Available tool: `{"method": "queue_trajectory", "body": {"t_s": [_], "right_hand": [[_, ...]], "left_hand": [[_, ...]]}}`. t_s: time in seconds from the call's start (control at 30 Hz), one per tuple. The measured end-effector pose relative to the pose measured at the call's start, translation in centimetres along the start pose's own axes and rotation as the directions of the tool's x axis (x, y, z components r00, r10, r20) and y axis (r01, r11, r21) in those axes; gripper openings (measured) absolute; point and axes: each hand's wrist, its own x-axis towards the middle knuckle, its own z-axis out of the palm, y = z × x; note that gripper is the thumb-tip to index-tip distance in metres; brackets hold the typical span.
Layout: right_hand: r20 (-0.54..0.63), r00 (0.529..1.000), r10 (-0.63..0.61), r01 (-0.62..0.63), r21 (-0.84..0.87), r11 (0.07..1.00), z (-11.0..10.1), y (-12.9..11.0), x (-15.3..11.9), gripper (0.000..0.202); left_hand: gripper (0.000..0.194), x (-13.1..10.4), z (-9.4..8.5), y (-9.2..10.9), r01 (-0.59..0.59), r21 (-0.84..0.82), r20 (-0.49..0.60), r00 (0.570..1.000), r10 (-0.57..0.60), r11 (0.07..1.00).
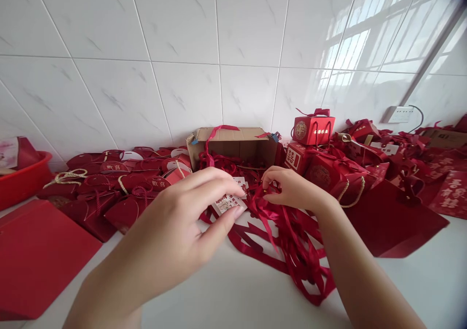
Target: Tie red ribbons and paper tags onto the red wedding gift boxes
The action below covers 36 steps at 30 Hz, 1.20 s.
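Note:
My left hand (188,219) is held over the table, its fingers curved and the thumb apart from them. Between thumb and fingers shows a white printed card (226,203); the thumb tip overlaps its edge, and contact is unclear. To the right, my right hand (288,188) has its fingers curled on a tangle of shiny red ribbon (292,241). Loops of this ribbon hang and spread forward over the white table (219,280). Behind both hands an open cardboard box (233,134) lies with more red ribbon inside and over its flap.
Red gift boxes with cord handles (124,183) crowd the left side. A red basin (27,181) stands far left, near a large red panel (40,256). Stacked red boxes (314,130) and a dark red bag (390,217) fill the right. A power strip (398,114) sits by the tiled wall.

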Motion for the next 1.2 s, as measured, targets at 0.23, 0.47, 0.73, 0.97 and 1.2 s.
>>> {"method": "queue_trajectory", "body": {"t_s": [0.23,0.47,0.73,0.97,1.2], "right_hand": [[-0.189,0.973,-0.134,0.145,0.046,0.988,-1.1,-4.5,-2.7,0.008],[-0.266,0.949,-0.167,0.186,0.046,0.982,-1.1,-6.0,-3.7,0.012],[-0.293,0.946,-0.138,0.175,0.105,0.979,-1.6,-5.4,-3.8,0.012],[-0.258,0.963,-0.071,0.065,-0.030,0.997,-2.8,-2.1,-4.0,0.011],[-0.473,0.849,-0.235,0.307,0.080,0.948,-2.4,-3.5,-3.6,0.012]], "left_hand": [[0.016,1.3,3.1,-0.2,0.291,-0.176,0.129,0.954,-0.271,0.940],[0.012,2.2,4.5,0.4,0.325,-0.488,0.135,0.945,-0.298,0.810],[0.008,2.3,4.1,-0.6,0.349,-0.340,-0.045,0.921,-0.386,0.873],[0.007,1.9,3.4,-1.1,0.230,-0.257,-0.153,0.949,-0.275,0.939],[0.008,1.9,3.8,-1.0,0.066,-0.248,-0.300,0.943,-0.141,0.967]]}}
